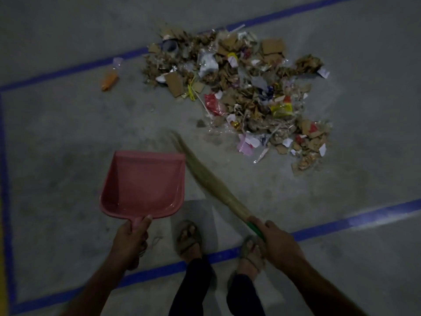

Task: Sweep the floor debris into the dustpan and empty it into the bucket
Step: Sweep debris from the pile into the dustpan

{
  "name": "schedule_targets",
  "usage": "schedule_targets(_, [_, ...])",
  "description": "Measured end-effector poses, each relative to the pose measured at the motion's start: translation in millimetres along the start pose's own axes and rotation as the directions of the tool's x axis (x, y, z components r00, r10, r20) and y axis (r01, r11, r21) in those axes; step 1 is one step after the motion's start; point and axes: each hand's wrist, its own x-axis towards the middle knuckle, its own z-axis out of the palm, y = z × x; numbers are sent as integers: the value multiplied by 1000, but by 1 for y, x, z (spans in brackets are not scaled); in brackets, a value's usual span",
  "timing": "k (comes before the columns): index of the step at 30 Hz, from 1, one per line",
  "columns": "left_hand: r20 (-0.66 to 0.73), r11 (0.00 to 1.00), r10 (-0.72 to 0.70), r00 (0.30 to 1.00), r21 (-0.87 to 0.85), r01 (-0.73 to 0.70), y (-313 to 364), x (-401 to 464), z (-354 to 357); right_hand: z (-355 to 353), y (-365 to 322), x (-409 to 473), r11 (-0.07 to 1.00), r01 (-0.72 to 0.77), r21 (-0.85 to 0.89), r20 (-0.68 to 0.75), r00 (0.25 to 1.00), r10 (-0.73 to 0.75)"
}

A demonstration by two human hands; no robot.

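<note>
I am gripping the pink dustpan (142, 183) by its handle in my left hand (132, 238) and the broom (205, 174) in my right hand (276, 244). The dustpan is showing empty; the debris pile (239, 87) is lying unswept, well ahead of both hands. Broom's long axis is running from my right hand forward-left, bristles leading. No bucket is showing.

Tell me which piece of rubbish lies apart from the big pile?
The orange bottle, lying on its side left of the debris pile, just inside the blue tape line, with bare floor between it and the pile.
</note>
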Motion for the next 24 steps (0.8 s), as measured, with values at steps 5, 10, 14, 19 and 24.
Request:
schedule_targets(5, [61,1000,-25,998,-8,26,-9,36,-33,-9,-20,78,976,-179,-123,11,983,182])
schedule_targets(10, [84,999,-6,996,-47,10,3,58,-43,-54,-8,86,969,-245,35,-192,950,247])
schedule_targets(14, [68,995,-3,998,-99,10,23,64,-57,-73,-16,63,988,-64,139,-273,957,100])
schedule_targets(19, [-16,990,-49,999,-132,47,59,71,-95,-74,-87,62,991,31,128,-175,985,-8])
schedule_targets(24, [-9,996,-49,999,-80,48,90,93,-130,-78,-182,129,994,64,84,-18,998,-63])
